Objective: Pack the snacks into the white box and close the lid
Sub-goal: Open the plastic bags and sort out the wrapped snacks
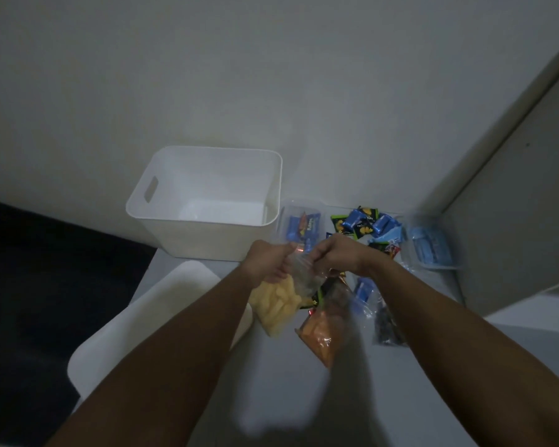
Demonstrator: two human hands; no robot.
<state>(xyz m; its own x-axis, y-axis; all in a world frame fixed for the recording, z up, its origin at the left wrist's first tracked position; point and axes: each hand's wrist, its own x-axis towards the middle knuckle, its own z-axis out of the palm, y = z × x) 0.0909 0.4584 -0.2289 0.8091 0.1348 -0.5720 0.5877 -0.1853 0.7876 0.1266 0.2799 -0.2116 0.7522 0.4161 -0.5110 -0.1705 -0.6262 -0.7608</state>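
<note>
A white box (162, 221) stands open and empty against the wall, at the table's far left. Both hands hold a clear bag of pale yellow snacks (276, 304) just in front of the box. My left hand (268, 259) grips the bag's top left, and my right hand (333, 253) pinches its top right. The bag hangs above the table. Under it lies a bag of orange snacks (320, 337). The white lid (162, 304) lies flat at the near left, partly under my left forearm.
Several small blue, green and black snack packets (365, 224) are scattered to the right of the box, some in clear trays (304, 225). A clear tray of light blue packs (431, 248) sits far right. A dark packet (386, 327) lies by my right forearm. Dark floor lies left.
</note>
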